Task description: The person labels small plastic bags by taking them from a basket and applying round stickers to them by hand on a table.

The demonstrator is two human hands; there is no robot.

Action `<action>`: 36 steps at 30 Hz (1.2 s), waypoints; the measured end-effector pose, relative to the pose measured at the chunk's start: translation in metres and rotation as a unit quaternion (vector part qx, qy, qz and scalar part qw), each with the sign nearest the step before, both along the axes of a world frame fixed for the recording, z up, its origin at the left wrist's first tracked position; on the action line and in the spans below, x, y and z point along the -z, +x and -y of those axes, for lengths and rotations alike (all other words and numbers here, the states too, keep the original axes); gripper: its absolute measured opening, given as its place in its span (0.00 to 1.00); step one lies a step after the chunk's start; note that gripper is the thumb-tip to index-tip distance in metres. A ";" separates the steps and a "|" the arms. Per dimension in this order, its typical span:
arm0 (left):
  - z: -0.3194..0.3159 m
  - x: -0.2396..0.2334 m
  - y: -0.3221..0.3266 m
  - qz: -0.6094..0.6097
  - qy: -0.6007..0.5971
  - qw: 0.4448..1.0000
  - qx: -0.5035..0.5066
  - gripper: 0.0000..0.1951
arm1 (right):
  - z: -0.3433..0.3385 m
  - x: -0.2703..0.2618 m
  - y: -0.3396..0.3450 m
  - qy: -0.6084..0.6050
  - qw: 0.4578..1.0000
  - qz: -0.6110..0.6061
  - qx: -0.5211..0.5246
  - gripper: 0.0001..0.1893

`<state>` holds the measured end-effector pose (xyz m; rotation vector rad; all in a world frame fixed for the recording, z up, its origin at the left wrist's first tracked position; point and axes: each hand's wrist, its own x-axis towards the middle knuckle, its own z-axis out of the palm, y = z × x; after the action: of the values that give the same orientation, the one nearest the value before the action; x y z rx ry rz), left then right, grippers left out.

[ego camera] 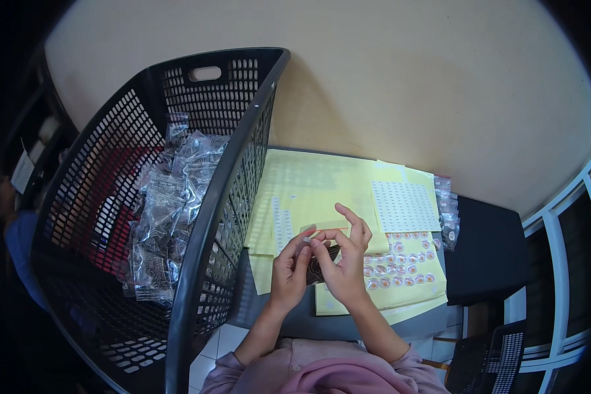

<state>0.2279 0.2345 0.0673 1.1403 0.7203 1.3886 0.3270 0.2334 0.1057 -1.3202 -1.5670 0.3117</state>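
Observation:
Both hands hold a small clear zip bag (317, 268) with a red line along its top and a dark, wavy-patterned item inside. My left hand (291, 271) pinches the bag's left side. The thumb and index finger of my right hand (347, 271) meet at a small white label (307, 240) near the bag's upper part; its other fingers are raised. Yellow paper (320, 182) lies beneath the hands. Narrow strips of small labels (277, 221) are on it to the left, and a larger label sheet (406, 207) lies to the right.
A tall black perforated basket (246, 128) with many filled clear bags (172, 207) stands at the left. Rows of round clear pieces with orange centres (398, 280) lie at right, near more bags (445, 212). A dark surface (487, 251) adjoins them. A person's blue sleeve (22, 251) shows far left.

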 end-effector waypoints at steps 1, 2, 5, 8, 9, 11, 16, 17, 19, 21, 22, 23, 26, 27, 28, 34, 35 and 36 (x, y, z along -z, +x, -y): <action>-0.001 0.000 -0.001 -0.001 -0.001 1.000 0.001 0.16 | 0.000 0.000 0.000 -0.004 1.000 0.001 -0.006 0.04; -0.002 0.001 -0.001 -0.017 0.009 1.000 -0.014 0.16 | 0.000 0.000 0.000 -0.004 1.000 0.002 -0.007 0.04; -0.002 0.001 -0.002 -0.028 0.021 0.999 -0.020 0.16 | -0.002 0.001 0.002 -0.004 1.000 0.014 -0.020 0.04; -0.001 0.000 -0.003 -0.031 0.021 0.999 -0.006 0.16 | -0.003 0.001 0.004 -0.017 0.999 0.017 -0.029 0.05; -0.001 0.000 -0.004 -0.035 0.022 0.999 0.001 0.17 | -0.003 0.001 0.005 -0.020 0.999 0.022 -0.031 0.05; -0.001 0.000 -0.003 -0.032 0.024 0.999 0.001 0.17 | -0.003 0.000 0.005 -0.023 0.999 0.026 -0.034 0.05; 0.000 -0.002 0.000 -0.008 0.015 1.000 0.007 0.17 | -0.001 -0.001 0.006 -0.007 0.999 0.048 0.002 0.04; 0.000 -0.002 0.001 -0.013 0.019 1.000 0.014 0.17 | -0.001 -0.001 0.006 -0.010 0.999 0.045 0.002 0.04; 0.001 -0.005 0.001 -0.019 0.023 0.999 0.022 0.18 | -0.001 -0.001 0.006 -0.003 0.999 0.034 -0.002 0.05; 0.001 -0.006 0.001 -0.058 0.041 0.997 0.009 0.18 | -0.002 0.000 0.006 -0.002 0.999 0.032 0.002 0.05; 0.001 -0.007 0.002 -0.059 0.041 0.997 0.010 0.18 | -0.002 0.001 0.006 -0.002 1.000 0.028 0.009 0.05; 0.001 -0.007 0.003 -0.060 0.040 0.997 0.009 0.18 | -0.002 0.001 0.007 -0.002 1.000 0.030 0.008 0.05; -0.001 -0.005 0.005 -0.056 0.040 0.998 0.011 0.18 | -0.003 0.002 0.007 0.007 0.999 0.033 0.020 0.06; -0.002 -0.004 0.006 -0.051 0.041 0.998 0.014 0.18 | -0.003 0.002 0.007 0.009 0.999 0.034 0.027 0.06; -0.002 -0.003 0.006 -0.051 0.041 0.998 0.014 0.18 | -0.004 0.003 0.008 0.013 0.999 0.034 0.035 0.06; -0.002 0.000 0.006 -0.010 -0.002 0.999 0.037 0.18 | -0.009 0.008 0.010 0.047 0.998 -0.012 0.050 0.12; -0.002 0.000 0.005 0.004 -0.007 0.999 0.051 0.18 | -0.010 0.009 0.011 0.049 0.998 -0.011 0.048 0.12; -0.003 0.001 0.005 0.031 -0.014 0.997 0.066 0.17 | -0.011 0.010 0.012 0.033 0.998 -0.041 0.047 0.15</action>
<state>0.2329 0.2374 0.0667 1.0984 0.6076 1.2921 0.3391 0.2444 0.0957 -1.3097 -1.4297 0.2516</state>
